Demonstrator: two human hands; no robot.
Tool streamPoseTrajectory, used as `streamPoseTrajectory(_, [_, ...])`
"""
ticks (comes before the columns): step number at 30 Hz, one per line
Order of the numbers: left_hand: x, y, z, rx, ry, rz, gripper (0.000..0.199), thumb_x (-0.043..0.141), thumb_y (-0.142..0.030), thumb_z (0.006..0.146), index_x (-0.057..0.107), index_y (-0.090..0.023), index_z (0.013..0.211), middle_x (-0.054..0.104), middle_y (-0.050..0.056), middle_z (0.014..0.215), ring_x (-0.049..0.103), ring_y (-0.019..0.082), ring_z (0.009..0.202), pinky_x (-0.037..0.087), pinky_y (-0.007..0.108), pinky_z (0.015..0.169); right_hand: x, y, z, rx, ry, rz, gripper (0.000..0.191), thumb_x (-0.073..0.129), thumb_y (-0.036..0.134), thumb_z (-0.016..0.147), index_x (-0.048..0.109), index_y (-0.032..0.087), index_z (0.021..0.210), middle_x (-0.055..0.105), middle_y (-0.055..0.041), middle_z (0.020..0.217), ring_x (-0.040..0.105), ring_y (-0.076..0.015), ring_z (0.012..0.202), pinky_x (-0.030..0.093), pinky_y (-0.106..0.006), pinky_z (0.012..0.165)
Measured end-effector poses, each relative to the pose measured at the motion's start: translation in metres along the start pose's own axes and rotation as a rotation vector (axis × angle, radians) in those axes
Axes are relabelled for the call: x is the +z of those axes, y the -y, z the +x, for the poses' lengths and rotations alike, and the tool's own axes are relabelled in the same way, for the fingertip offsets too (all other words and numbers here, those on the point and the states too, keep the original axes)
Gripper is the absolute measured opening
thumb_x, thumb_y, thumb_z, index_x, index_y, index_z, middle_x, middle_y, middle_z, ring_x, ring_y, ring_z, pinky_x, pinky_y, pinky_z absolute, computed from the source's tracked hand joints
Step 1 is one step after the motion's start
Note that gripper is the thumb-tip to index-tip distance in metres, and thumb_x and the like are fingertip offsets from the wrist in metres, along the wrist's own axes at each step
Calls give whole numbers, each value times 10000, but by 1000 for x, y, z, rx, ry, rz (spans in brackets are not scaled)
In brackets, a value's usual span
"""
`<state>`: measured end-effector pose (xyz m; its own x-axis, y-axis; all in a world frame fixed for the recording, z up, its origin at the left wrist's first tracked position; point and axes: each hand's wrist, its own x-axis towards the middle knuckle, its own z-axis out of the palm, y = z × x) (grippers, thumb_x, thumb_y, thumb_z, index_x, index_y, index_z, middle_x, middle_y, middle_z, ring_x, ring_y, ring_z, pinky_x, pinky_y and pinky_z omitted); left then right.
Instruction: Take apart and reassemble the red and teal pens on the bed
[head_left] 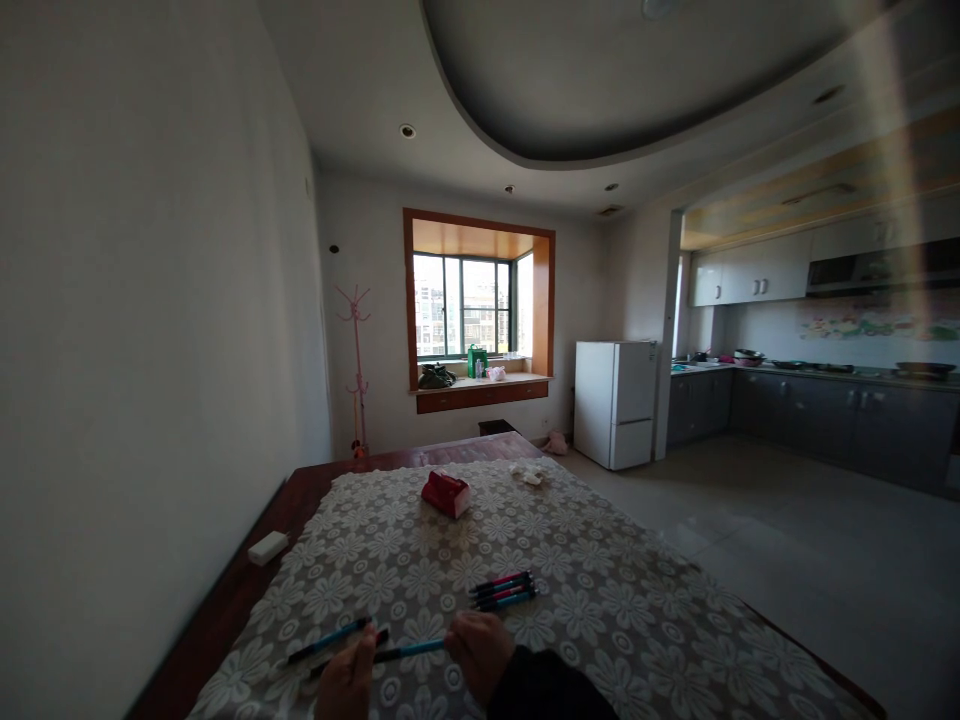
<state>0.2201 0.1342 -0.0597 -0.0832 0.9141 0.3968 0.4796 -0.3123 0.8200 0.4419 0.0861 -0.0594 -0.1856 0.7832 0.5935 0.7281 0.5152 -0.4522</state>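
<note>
A blue pen point(416, 649) with a dark end lies level between my two hands, just above the patterned tablecloth. My right hand point(480, 650) is closed around its right end. The fingers of my left hand point(349, 676) are pressed together at the dark left end, partly hiding it. Another blue pen point(326, 640) rests on the cloth beyond my left hand. A dark pen point(320, 668) passes behind the left fingers, its middle hidden. Several blue and pink pens point(504, 590) lie side by side beyond my right hand.
On the lace tablecloth point(592, 640) sit a red packet point(445, 494) and crumpled white tissue point(529, 476). A white box-like object point(268, 547) is on the table's wooden left edge, near the wall. Farther off stand a white fridge point(615, 404) and a pink coat rack point(358, 370).
</note>
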Motion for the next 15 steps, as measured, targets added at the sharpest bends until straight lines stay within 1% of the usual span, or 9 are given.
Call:
streamPoseTrajectory(2, [3, 2, -3, 5, 44, -24, 446, 397, -547, 792, 597, -242, 535, 682, 32, 587, 680, 254, 755, 549, 328, 677, 1, -1, -1, -6, 9, -22, 317, 429, 282, 919, 484, 204, 618, 510, 11, 557, 496, -129, 539, 340, -235, 551])
streamPoseTrajectory(3, [4, 4, -4, -1, 54, -27, 460, 385, -543, 805, 582, -239, 522, 674, 33, 575, 680, 255, 753, 549, 329, 667, 1, -1, -1, -4, 4, -16, 302, 427, 283, 921, 498, 205, 638, 524, 7, 578, 509, -131, 558, 347, -234, 560])
streamPoseTrajectory(6, [5, 8, -4, -27, 60, -29, 471, 374, -534, 814, 604, -235, 533, 705, 42, 632, 684, 271, 789, 553, 351, 683, -3, 3, 2, -3, -15, 38, 123, 493, 278, 889, 554, 210, 807, 600, -19, 760, 562, -154, 711, 386, -235, 632])
streamPoseTrajectory(8, [3, 10, -1, -39, 87, -47, 431, 413, -531, 789, 672, -234, 614, 741, 44, 736, 686, 283, 840, 550, 374, 747, -4, 5, 3, -1, -7, 48, 75, 524, 275, 869, 558, 209, 860, 612, -26, 806, 566, -160, 752, 392, -238, 651])
streamPoseTrajectory(11, [-1, 13, 4, -56, 136, -56, 391, 472, -526, 742, 728, -232, 714, 754, 40, 826, 684, 291, 887, 536, 388, 809, -2, 3, 1, -28, 45, -24, 146, 494, 303, 880, 552, 201, 793, 602, -14, 719, 553, -148, 669, 360, -237, 592])
streamPoseTrajectory(15, [-3, 19, 7, -30, 166, -47, 375, 502, -528, 712, 737, -237, 732, 753, 23, 854, 688, 277, 876, 546, 351, 771, 7, -6, -4, -34, 88, -136, 343, 365, 319, 935, 495, 189, 645, 512, 15, 540, 459, -109, 483, 287, -243, 507])
